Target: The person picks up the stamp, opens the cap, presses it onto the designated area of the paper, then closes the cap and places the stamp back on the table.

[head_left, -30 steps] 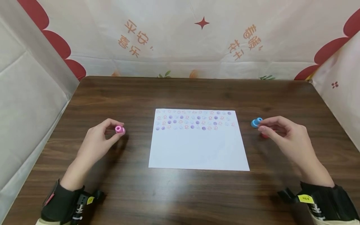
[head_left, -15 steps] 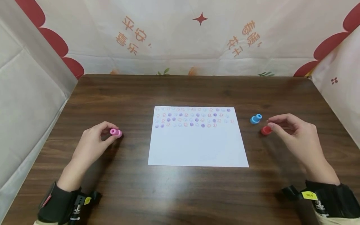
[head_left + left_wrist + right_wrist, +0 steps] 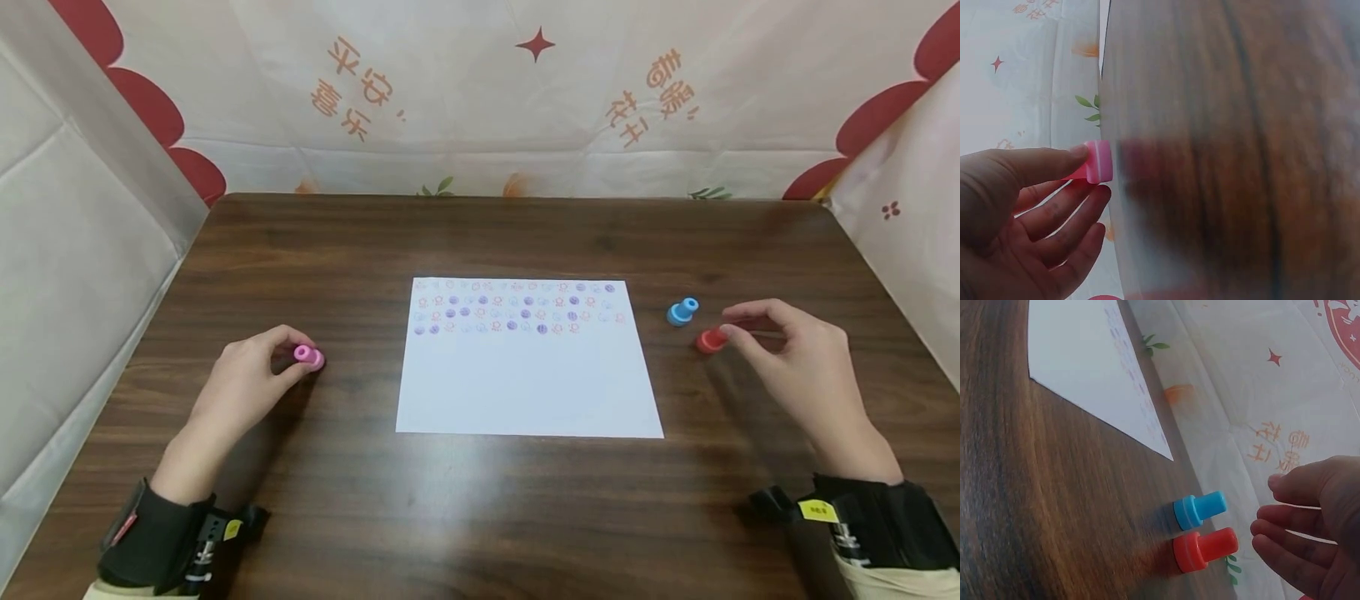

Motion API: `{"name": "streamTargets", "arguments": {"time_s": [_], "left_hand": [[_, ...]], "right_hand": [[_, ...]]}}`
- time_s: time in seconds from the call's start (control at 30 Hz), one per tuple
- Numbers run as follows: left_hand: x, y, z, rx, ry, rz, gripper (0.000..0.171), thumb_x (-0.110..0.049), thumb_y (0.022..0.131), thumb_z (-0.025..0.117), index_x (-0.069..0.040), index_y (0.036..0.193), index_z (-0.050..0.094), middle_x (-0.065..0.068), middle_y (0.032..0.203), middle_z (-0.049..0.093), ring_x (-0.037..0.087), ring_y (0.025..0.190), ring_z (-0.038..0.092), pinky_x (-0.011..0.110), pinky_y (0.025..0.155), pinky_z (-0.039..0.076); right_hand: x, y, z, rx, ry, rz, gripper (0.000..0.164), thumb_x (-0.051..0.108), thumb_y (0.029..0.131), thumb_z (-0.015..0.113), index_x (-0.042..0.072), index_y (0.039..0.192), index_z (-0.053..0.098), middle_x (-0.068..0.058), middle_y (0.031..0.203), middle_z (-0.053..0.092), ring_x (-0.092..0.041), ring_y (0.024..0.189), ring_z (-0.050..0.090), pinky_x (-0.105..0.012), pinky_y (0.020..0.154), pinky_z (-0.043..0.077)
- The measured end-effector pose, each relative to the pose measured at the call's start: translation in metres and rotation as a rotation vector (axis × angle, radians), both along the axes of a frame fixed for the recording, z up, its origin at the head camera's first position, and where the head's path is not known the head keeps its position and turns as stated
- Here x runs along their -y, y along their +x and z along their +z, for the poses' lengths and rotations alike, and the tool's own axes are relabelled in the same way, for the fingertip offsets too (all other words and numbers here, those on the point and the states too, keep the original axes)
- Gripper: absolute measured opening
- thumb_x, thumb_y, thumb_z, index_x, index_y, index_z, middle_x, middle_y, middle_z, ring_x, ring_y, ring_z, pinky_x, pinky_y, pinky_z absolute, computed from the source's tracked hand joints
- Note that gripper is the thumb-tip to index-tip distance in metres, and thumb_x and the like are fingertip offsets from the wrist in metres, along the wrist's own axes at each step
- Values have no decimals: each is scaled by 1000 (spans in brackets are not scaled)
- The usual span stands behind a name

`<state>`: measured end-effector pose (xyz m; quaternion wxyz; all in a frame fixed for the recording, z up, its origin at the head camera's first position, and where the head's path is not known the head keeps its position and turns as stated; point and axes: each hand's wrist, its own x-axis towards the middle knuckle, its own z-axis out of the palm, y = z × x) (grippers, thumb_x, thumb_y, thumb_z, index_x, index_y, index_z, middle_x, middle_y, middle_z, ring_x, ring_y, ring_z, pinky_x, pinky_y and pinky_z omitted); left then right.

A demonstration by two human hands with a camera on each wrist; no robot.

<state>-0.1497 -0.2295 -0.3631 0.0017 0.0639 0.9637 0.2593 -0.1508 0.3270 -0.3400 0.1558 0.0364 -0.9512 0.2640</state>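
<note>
At the left of the table, my left hand (image 3: 243, 379) pinches a pink stamp (image 3: 308, 356) between thumb and fingers. The left wrist view shows the thumb on the pink stamp (image 3: 1100, 161), its flat end close against the tabletop. On the right, a blue stamp (image 3: 682, 312) and a red stamp (image 3: 709, 340) stand upright side by side, handles up. My right hand (image 3: 798, 362) hovers just right of the red one, thumb and fingers apart. In the right wrist view a gap shows between its fingertips and the red stamp (image 3: 1207, 549).
A white sheet of paper (image 3: 525, 383) lies mid-table, with rows of small purple, red and blue prints across its upper part. The dark wooden table (image 3: 480, 517) ends at a pale printed cloth (image 3: 465, 100) hanging behind it.
My right hand has let go of the blue stamp and moved right, uncovering the red one. My left hand has lowered the pink stamp slightly toward the table.
</note>
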Motion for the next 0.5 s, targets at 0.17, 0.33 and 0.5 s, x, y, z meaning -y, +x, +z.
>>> {"name": "streamTargets", "arguments": {"time_s": [0.17, 0.33, 0.5], "left_hand": [[-1, 1, 0, 28, -24, -14, 19, -18, 87, 70, -8, 103, 65, 21, 99, 71, 37, 92, 64, 57, 73, 52], [-1, -1, 2, 53, -30, -23, 20, -21, 87, 70, -9, 102, 65, 19, 97, 71, 36, 91, 65, 54, 70, 51], [0, -2, 3, 76, -36, -31, 20, -23, 87, 70, -10, 102, 65, 18, 98, 71, 36, 93, 65, 52, 69, 50]], "right_hand": [[-1, 1, -2, 39, 55, 2, 29, 18, 85, 73, 4, 109, 67, -22, 100, 70, -14, 89, 62, -16, 73, 58], [1, 1, -3, 38, 87, 24, 31, 13, 83, 74, 1, 111, 66, -23, 99, 69, -35, 90, 64, -60, 77, 51], [4, 0, -2, 23, 120, 38, 30, 8, 83, 73, -1, 110, 65, -26, 100, 67, -38, 91, 62, -66, 76, 50]]}}
